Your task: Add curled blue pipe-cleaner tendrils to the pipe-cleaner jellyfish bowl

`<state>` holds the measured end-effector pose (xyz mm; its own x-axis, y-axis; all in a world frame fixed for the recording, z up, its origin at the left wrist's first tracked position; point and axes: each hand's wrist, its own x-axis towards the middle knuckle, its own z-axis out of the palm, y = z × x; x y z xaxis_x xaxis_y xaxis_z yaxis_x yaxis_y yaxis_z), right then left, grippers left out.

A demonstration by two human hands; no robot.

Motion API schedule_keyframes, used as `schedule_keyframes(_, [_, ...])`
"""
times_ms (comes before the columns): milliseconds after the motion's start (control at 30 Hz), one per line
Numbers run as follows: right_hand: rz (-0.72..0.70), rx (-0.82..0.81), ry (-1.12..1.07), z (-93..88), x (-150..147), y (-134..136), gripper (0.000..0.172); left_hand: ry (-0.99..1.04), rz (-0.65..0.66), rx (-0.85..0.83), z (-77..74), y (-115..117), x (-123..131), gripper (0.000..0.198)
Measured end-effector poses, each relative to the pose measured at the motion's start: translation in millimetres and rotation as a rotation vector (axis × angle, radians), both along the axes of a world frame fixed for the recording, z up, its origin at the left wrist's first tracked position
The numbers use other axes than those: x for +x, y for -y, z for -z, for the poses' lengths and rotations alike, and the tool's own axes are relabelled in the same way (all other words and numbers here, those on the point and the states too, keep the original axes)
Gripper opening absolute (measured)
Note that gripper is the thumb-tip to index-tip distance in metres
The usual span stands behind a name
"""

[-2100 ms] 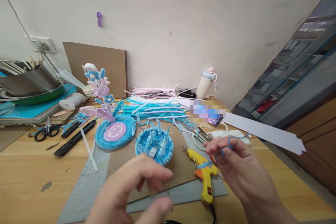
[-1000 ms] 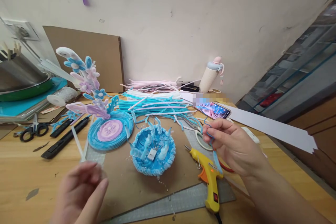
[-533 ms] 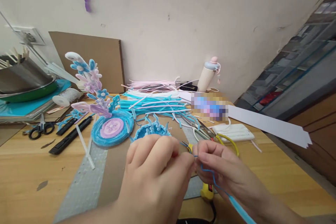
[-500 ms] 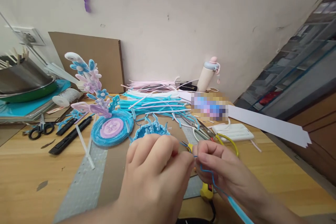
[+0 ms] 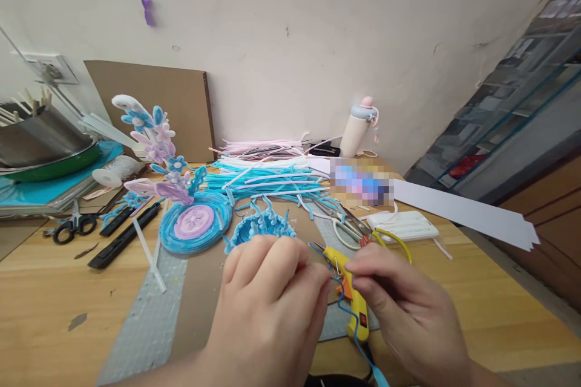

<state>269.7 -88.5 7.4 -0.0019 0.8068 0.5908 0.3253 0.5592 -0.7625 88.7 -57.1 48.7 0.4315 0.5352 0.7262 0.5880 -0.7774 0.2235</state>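
Observation:
My left hand (image 5: pixel 267 302) is closed in a pinch, its back toward me. From its fingertips a blue pipe cleaner (image 5: pixel 355 314) runs down in kinks, thin and bare like wire, with a wider light-blue end at the bottom. My right hand (image 5: pixel 408 308) is just right of it, thumb and forefinger apart, with nothing visible between them. A yellow glue gun (image 5: pixel 361 308) lies on the table behind the strand. Beyond my left hand sits a curled light-blue pipe-cleaner piece (image 5: pixel 261 225), partly hidden by the knuckles.
Bundled blue and pink pipe cleaners (image 5: pixel 267 178) lie along the back. At left stand a flower decoration (image 5: pixel 158 145) on a round blue base (image 5: pixel 170 236), black-handled scissors (image 5: pixel 75 227) and a black cutter (image 5: pixel 124 239). Pliers (image 5: pixel 347 233), a white box (image 5: pixel 403 227) and a bottle (image 5: pixel 356 130) are at right.
My right hand has moved right, away from my left, and its fingers have come off the blue strand. The strand now hangs from the left hand, and more of the glue gun shows.

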Motion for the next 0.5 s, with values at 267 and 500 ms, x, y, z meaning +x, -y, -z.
schedule_keyframes(267, [-0.008,0.551,0.735,-8.8,21,1,0.023,-0.149,0.061,-0.029,9.0,5,2,0.023])
schedule_keyframes(500, [0.067,0.573,0.738,-5.7,30,5,0.026,-0.057,0.055,0.020,6.5,9,-12,0.010])
